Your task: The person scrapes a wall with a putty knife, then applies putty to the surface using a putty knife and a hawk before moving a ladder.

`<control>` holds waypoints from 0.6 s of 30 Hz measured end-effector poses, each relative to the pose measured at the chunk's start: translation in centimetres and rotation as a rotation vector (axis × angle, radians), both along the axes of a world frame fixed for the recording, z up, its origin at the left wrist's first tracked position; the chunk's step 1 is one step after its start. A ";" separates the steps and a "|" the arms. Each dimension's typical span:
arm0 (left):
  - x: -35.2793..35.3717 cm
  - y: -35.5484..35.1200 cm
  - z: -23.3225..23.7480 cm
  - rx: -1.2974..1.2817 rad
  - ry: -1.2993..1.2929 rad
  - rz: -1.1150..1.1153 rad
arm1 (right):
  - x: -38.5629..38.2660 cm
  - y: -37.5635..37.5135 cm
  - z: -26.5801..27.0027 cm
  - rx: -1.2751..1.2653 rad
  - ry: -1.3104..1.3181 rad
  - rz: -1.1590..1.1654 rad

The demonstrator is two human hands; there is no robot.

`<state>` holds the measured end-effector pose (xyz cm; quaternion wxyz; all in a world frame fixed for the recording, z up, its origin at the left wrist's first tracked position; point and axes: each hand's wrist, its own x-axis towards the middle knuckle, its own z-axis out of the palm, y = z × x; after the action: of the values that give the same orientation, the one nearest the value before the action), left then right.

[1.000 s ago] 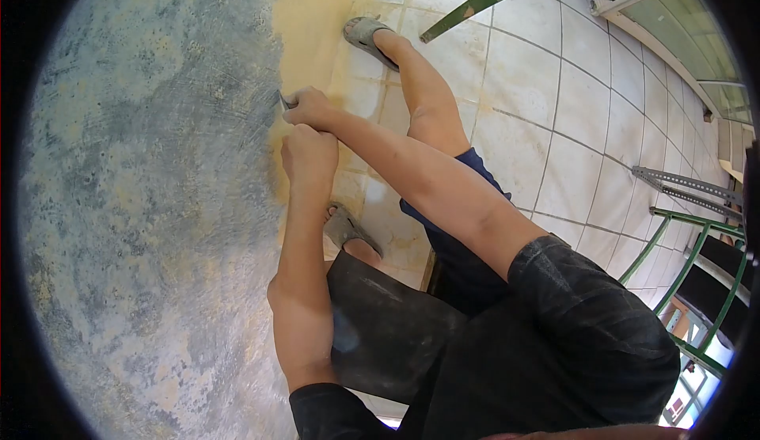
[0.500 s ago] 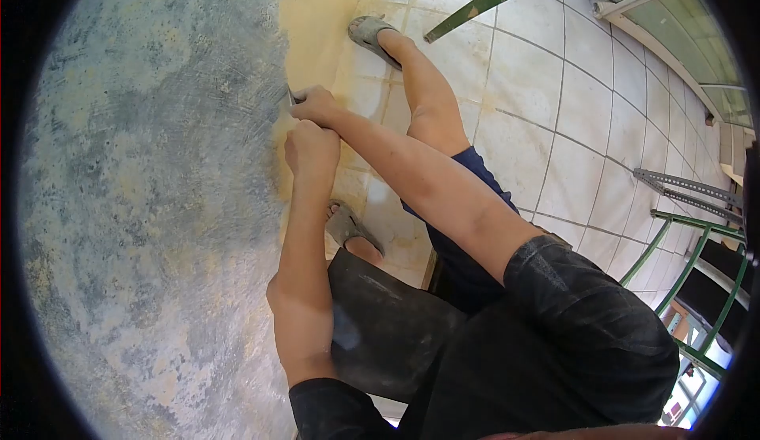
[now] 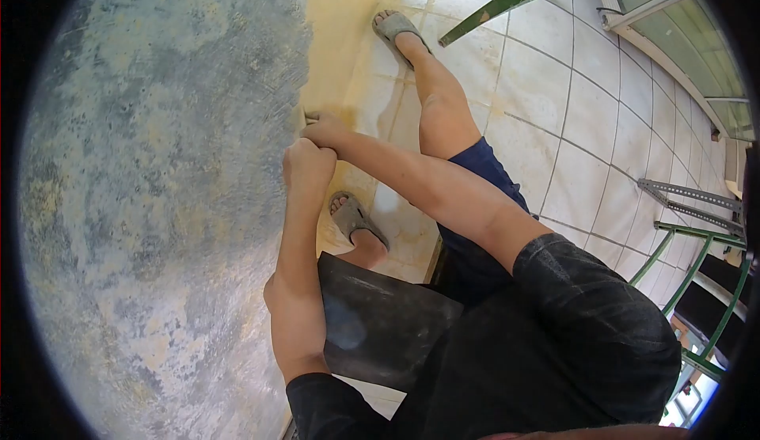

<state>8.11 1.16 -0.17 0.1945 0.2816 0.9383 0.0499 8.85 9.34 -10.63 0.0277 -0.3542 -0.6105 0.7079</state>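
My right hand [image 3: 323, 130] is closed at the edge where the mottled grey-blue wall surface [image 3: 174, 163] meets a yellow strip [image 3: 336, 36]. A thin, pale flat tool [image 3: 303, 117] shows only as a sliver at its fingers. Just below and touching it, my left hand [image 3: 309, 163] is curled into a fist against the wall surface. Whatever that fist holds, if anything, is hidden.
White floor tiles [image 3: 526, 155] lie to the right, under my sandalled feet [image 3: 352, 217]. A green curved bar [image 3: 514, 1] crosses the top. At the right are a perforated metal bracket [image 3: 689, 195], a green metal frame [image 3: 697, 270] and a glazed panel [image 3: 681, 36].
Both hands sit lower in view, the right one also further right. The wall edge and feet have shifted right in the picture. The tool shows less than before.
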 end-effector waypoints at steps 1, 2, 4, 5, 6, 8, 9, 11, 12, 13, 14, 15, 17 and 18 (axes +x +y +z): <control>-0.1 -0.3 -0.3 0.040 0.011 -0.027 | 0.4 -0.4 0.6 -0.027 0.065 -0.137; -0.1 -0.5 -0.7 0.079 0.020 -0.055 | 0.4 -0.6 1.1 -0.028 0.065 -0.132; -0.7 -0.9 -1.2 0.056 -0.002 -0.144 | 0.0 -1.1 0.2 -0.086 0.196 -0.235; -1.1 -1.1 -1.5 0.034 -0.024 -0.239 | -0.3 -0.8 -0.3 -0.090 0.196 -0.228; -1.6 -1.5 -1.7 0.030 -0.024 -0.231 | -0.9 -0.2 -1.5 -0.252 0.200 -0.145; -2.4 -2.3 -1.9 0.037 -0.233 -0.259 | -0.7 0.1 -1.9 -0.415 0.201 -0.059; -2.5 -2.3 -1.1 0.039 -0.233 -0.256 | -0.1 0.4 -1.3 -0.466 0.234 -0.052; -2.6 -2.3 1.4 -0.022 -0.616 -0.190 | 0.9 1.2 -0.8 -0.514 0.263 -0.035; -2.9 -2.6 1.5 -0.014 -0.615 -0.183 | 1.1 1.9 -0.7 -0.505 0.242 0.063; -3.5 -3.0 1.6 -0.008 -0.619 -0.192 | 1.5 2.4 -0.5 -0.493 0.220 0.162; -4.0 -3.3 1.7 0.001 -0.623 -0.197 | 2.0 2.5 -0.3 -0.485 0.217 0.177; -4.4 -3.7 1.6 0.017 -0.617 -0.183 | 2.3 2.6 0.2 -0.530 0.201 0.195; -5.5 -4.4 1.3 -0.014 -0.431 -0.058 | 2.6 2.8 1.4 -0.562 0.187 0.243; -6.3 -4.8 0.5 0.007 -0.418 -0.037 | 3.0 2.8 2.6 -0.548 0.120 0.293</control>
<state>1.77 -3.62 0.38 0.3849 0.2829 0.8720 0.1071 11.86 12.10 -7.98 -0.1351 -0.2142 -0.4387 0.8622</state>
